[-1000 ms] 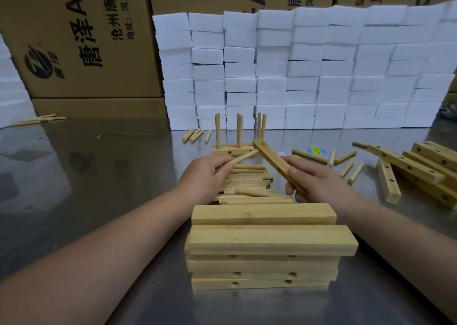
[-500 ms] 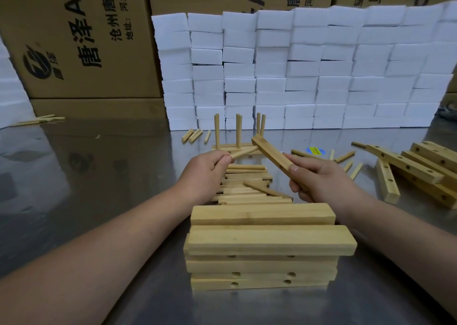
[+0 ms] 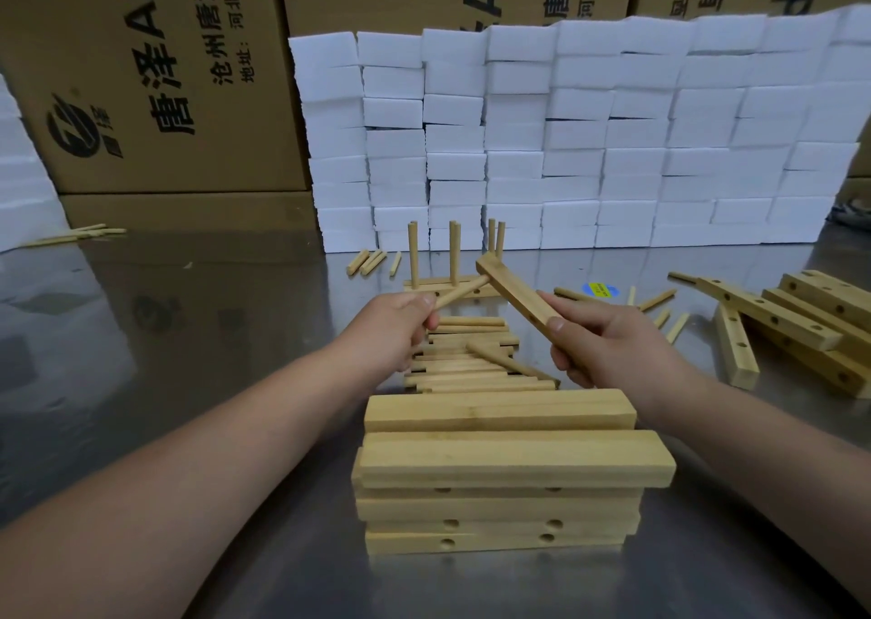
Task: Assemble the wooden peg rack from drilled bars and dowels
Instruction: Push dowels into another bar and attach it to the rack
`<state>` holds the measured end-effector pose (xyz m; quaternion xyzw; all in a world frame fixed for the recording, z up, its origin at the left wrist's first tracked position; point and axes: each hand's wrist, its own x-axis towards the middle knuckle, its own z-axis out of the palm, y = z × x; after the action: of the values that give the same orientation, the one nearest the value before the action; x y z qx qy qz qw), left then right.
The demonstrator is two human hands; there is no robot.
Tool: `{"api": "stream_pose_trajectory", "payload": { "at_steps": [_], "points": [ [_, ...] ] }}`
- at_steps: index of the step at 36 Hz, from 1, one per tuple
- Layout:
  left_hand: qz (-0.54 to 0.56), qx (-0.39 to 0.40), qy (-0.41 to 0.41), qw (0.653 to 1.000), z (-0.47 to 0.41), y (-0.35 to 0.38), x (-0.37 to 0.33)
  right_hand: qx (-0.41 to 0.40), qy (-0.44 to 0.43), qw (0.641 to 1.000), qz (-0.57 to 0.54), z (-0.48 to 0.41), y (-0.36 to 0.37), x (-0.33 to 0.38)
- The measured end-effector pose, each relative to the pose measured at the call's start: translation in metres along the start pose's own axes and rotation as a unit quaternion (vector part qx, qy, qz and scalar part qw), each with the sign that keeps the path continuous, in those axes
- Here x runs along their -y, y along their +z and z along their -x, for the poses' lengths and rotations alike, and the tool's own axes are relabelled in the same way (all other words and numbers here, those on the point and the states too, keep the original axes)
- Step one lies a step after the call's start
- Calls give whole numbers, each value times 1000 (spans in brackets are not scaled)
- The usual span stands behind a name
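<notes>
My right hand point(image 3: 608, 343) grips a drilled wooden bar point(image 3: 511, 288), held tilted with its far end raised to the upper left. My left hand point(image 3: 393, 331) pinches a dowel point(image 3: 459, 292) whose tip meets the bar's side near that raised end. Under both hands lies a heap of loose dowels point(image 3: 471, 366). Behind them stands a partly built rack point(image 3: 452, 284), a flat bar with several upright dowels. A stack of drilled bars point(image 3: 499, 472) sits closest to me.
More drilled bars point(image 3: 796, 321) lie piled at the right, with scattered short dowels point(image 3: 660, 307) beside them and others point(image 3: 372, 260) at the back. A wall of white foam blocks point(image 3: 589, 138) and cardboard boxes point(image 3: 155, 76) closes the far side of the shiny metal table point(image 3: 188, 359).
Both hands rose slightly and drew closer. The dowel's tip moved up against the side of the bar near its raised end.
</notes>
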<state>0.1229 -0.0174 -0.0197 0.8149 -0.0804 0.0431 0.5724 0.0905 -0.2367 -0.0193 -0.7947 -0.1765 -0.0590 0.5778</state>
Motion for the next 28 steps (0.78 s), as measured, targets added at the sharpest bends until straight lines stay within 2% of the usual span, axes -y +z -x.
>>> {"api": "stream_pose_trajectory", "payload": {
  "at_steps": [5,9,13,16,19,25,28],
  "points": [
    [11,-36,50,998,-5,3,-1,-9,8,999,-31,-3,6,-7],
    [89,-77,52,992,-9,3,-2,-69,34,996,-34,-6,10,-13],
    [-10,-99,53,994,-8,3,5,-131,50,990,-16,-8,3,-16],
    [-35,-75,39,996,-7,9,6,-123,50,991,-7,-8,5,-15],
    [-106,-76,52,990,-5,15,4,-85,31,996,8,-6,10,-14],
    [-115,-96,130,980,-1,11,-2,-82,48,995,-19,-4,7,-13],
    [-115,-87,123,982,-1,11,-3,-79,45,996,17,-3,8,-12]
  ]
}}
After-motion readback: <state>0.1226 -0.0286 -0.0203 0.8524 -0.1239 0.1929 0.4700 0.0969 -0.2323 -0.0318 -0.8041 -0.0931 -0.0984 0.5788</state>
